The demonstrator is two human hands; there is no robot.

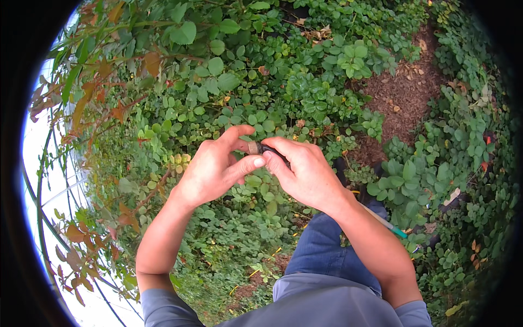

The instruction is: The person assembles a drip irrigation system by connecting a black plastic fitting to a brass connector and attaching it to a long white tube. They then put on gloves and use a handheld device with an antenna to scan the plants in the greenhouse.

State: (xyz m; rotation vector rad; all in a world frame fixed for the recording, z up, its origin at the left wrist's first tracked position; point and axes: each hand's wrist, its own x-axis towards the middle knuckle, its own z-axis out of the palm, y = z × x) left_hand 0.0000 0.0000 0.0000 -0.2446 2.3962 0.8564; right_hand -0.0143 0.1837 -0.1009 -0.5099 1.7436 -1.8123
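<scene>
Both of my hands meet at the middle of the view, in front of the foliage. My right hand is closed round a small black piece, and much of it is hidden by the fingers. At its left end is a short tan, ridged collar. My left hand has its fingers and thumb at this collar, with the index finger arched above. Its thumb tip lies beside my right thumb. What kind of piece it is cannot be made out.
Dense leafy bushes surround me, with reddish stems and leaves at the left. Brown mulch shows at the upper right. Past my right forearm a pale rod with a green end sticks out. My jeans are below.
</scene>
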